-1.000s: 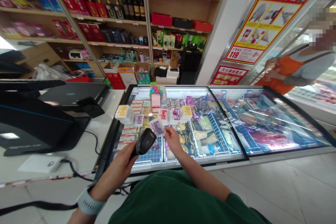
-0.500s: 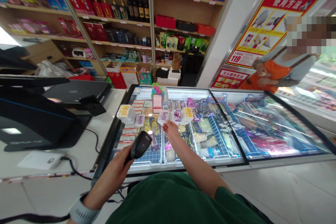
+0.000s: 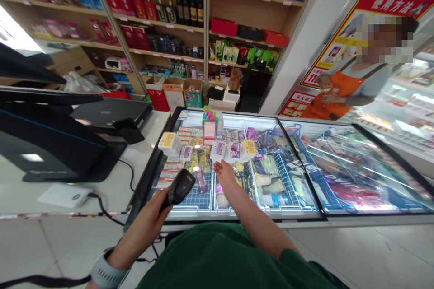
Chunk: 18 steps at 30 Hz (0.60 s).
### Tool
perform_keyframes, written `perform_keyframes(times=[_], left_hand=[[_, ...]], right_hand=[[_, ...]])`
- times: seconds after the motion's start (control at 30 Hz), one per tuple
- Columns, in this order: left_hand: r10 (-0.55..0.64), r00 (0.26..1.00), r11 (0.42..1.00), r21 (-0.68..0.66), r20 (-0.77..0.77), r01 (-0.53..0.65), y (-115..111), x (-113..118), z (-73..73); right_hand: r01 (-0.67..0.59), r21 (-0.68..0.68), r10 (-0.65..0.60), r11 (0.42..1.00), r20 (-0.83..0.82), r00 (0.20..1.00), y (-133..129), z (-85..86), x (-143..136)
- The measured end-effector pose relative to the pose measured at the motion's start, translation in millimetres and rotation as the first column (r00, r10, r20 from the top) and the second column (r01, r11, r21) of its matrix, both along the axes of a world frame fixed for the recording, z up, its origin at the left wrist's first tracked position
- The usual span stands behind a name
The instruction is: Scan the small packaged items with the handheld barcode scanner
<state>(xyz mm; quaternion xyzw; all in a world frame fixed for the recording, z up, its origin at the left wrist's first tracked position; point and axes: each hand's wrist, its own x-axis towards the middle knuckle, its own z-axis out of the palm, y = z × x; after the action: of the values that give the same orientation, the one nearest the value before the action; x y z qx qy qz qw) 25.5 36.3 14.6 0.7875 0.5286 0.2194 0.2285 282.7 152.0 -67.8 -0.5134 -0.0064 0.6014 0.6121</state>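
My left hand (image 3: 156, 211) is wrapped round the handle of a black barcode scanner (image 3: 181, 188), held above the glass lid of a chest freezer. My right hand (image 3: 224, 174) hovers over the same lid with nothing in it, its fingers loosely apart. Just beyond its fingertips stands a clear plastic box with a purple label (image 3: 219, 149). Beside that box are another purple-labelled box (image 3: 234, 150) and a yellow-labelled box (image 3: 250, 148). Further left stand stacked yellow-labelled boxes (image 3: 168, 143) and a single purple-labelled box (image 3: 186, 153).
The glass-topped freezer (image 3: 261, 217) holds bagged goods in baskets. A till (image 3: 50, 140) and a white device (image 3: 63, 195) with a cable occupy the left counter. A paper sign (image 3: 209, 132) stands behind the boxes. A person in an orange apron (image 3: 334, 92) stands beyond the freezer.
The view has shifted slightly, moving the scene to the right. My right hand has drawn back a little from the purple-labelled box. The scanner stays in my left hand.
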Motion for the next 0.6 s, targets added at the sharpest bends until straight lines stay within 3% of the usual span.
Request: perform_keyframes(times=[0.13, 0.23, 0.33, 0.43, 0.6], left_hand=[[0.036, 0.999, 0.999, 0.018, -0.002, -0.036, -1.9, -6.0, -3.1], [0.050, 0.999, 0.999, 0.014, -0.010, -0.050, -4.4, -12.8, -4.5], [0.079, 0.997, 0.997, 0.006, -0.005, -0.079, -7.8, -21.7, -6.5], [0.125, 0.992, 0.992, -0.002, 0.007, -0.125, -12.0, -32.1, -9.6], [0.202, 0.979, 0.979, -0.001, 0.017, -0.202, -20.1, -50.4, -12.9]], right_hand=[[-0.212, -0.132, 0.232, 0.968, 0.164, 0.959, -13.2, -17.0, -14.3], [-0.362, -0.221, 0.420, 0.905, 0.337, 0.843, -15.2, -28.7, -28.2], [-0.445, -0.278, 0.524, 0.851, 0.422, 0.740, -9.4, -36.0, -41.9], [-0.500, -0.362, 0.616, 0.787, 0.522, 0.590, 1.0, -41.4, -54.4], [-0.493, -0.514, 0.681, 0.702, 0.687, 0.254, 26.6, -48.9, -75.0]])
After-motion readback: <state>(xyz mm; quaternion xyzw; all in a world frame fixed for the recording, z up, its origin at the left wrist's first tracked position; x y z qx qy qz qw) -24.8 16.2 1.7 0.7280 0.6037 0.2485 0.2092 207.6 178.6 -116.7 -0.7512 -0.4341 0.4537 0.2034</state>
